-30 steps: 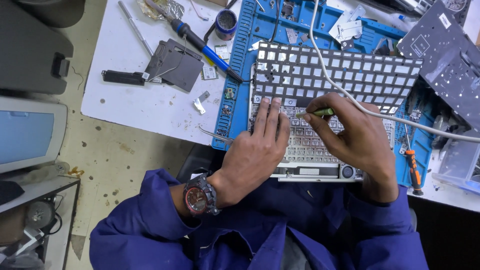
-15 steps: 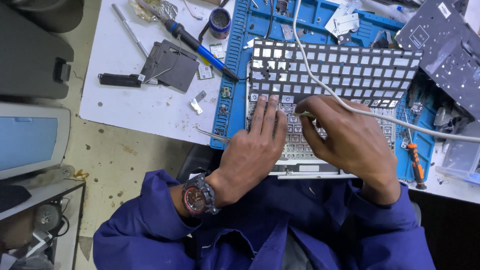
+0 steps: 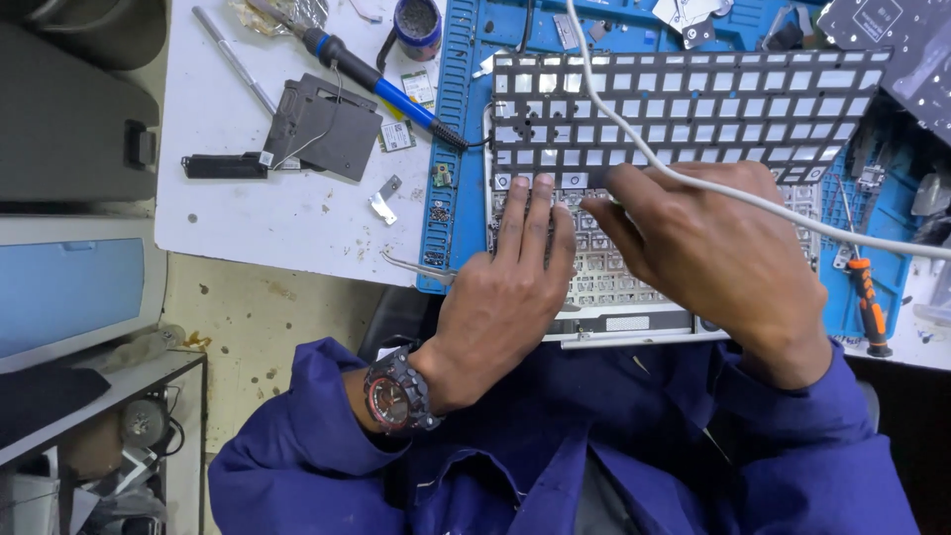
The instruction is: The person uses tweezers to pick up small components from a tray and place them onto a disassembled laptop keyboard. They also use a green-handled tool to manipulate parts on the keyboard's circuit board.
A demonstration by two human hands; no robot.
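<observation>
My left hand (image 3: 515,277) lies flat, fingers stretched out, on a stripped laptop keyboard (image 3: 634,287) that sits on a blue work mat (image 3: 456,149). It holds nothing. My right hand (image 3: 713,258) is curled over the middle of the keyboard. Its fingertips are bunched at the lower edge of a black grid-shaped key frame (image 3: 693,109) that lies across the top of the keyboard. Whatever is under those fingers is hidden. A white cable (image 3: 792,211) runs over my right hand. A red and black watch (image 3: 396,391) is on my left wrist.
A blue-handled soldering iron (image 3: 396,89), a black plate (image 3: 322,129), a small round pot (image 3: 416,25) and loose small parts lie on the white table (image 3: 248,208) at the left. An orange screwdriver (image 3: 867,297) lies on the mat at the right. A monitor (image 3: 69,287) stands at far left.
The view has shifted slightly. A small green tool seen in my right hand a second ago is now out of sight as that hand curls toward the black frame. My left hand stays flat.
</observation>
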